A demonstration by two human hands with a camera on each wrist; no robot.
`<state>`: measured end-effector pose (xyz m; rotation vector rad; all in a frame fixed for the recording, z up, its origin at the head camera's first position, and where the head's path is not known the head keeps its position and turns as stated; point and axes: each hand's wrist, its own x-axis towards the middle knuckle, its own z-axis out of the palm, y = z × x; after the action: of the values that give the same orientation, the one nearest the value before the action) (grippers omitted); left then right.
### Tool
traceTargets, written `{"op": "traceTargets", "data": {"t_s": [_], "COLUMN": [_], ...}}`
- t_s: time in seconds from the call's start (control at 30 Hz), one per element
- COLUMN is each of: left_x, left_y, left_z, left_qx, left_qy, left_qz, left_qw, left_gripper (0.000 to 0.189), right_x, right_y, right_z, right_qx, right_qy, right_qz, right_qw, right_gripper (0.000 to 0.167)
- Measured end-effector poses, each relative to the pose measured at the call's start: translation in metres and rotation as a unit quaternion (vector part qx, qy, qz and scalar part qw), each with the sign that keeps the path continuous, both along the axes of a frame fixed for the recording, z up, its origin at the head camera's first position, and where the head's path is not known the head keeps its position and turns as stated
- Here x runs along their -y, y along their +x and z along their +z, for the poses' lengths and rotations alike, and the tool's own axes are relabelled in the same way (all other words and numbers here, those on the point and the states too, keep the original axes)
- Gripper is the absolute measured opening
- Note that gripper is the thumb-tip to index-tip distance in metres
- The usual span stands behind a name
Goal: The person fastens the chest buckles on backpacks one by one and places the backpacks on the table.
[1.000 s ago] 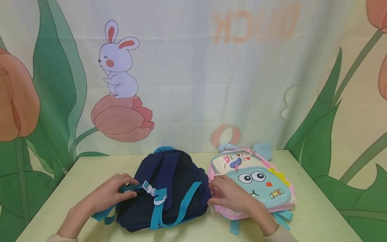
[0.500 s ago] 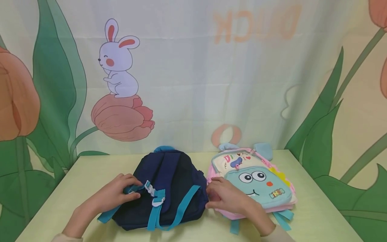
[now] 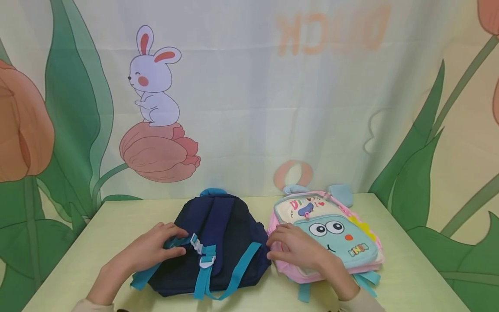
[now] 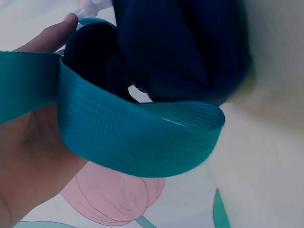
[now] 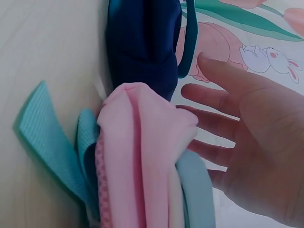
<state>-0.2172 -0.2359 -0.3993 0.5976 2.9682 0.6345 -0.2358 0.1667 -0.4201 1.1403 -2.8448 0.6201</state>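
A navy backpack [image 3: 238,234] lies back side up on the table, its teal straps and white buckles showing. My left hand [image 3: 160,247] holds its shoulder strap [image 3: 175,242] near the white buckle [image 3: 196,243], the strap lying between thumb and fingers. A wide loop of teal webbing [image 4: 118,133] hangs in front of that hand in the left wrist view. To the right is a pink and mint backpack [image 3: 343,247] with a cartoon face. My right hand [image 3: 298,247] is over its left side, fingers loosely bent between the two bags; whether they touch either is unclear.
The pale yellow-green table [image 3: 117,216] carries both backpacks, which lie close together. Teal strap ends [image 3: 304,292] stick out below the pink bag. Behind stands a curtain [image 3: 241,108] printed with a rabbit and tulips.
My left hand has shifted slightly to the right with the shoulder strap, and the loose teal strap end at its wrist moved along. My right hand stays about where it was.
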Motion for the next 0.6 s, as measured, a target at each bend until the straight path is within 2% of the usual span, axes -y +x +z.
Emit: {"op": "traceTargets", "data": {"t_s": [0.13, 0.27, 0.43, 0.6], "left_x": [-0.009, -0.017, -0.023, -0.027], "left_y": [0.001, 0.0, -0.002, -0.008], "left_z": [0.007, 0.012, 0.011, 0.01], "left_qx": [-0.017, -0.031, -0.037, -0.024], "left_qy": [-0.001, -0.001, -0.004, -0.004], "left_qz": [-0.001, -0.022, -0.045, -0.055], "left_qw": [0.9999, 0.9993, 0.9983, 0.9982], "left_gripper": [0.042, 0.041, 0.04, 0.039], "right_x": [0.003, 0.009, 0.019, 0.027], "right_y": [-0.001, -0.001, 0.001, 0.001], "right_z": [0.002, 0.003, 0.006, 0.009], "right_qx": [-0.019, -0.034, -0.043, -0.055], "right_qy": [-0.013, -0.021, -0.024, -0.03], "right_qz": [0.015, 0.03, 0.037, 0.048], "right_qw": [0.9996, 0.9987, 0.9981, 0.9969], "right_gripper": [0.029, 0.028, 0.028, 0.028]}}
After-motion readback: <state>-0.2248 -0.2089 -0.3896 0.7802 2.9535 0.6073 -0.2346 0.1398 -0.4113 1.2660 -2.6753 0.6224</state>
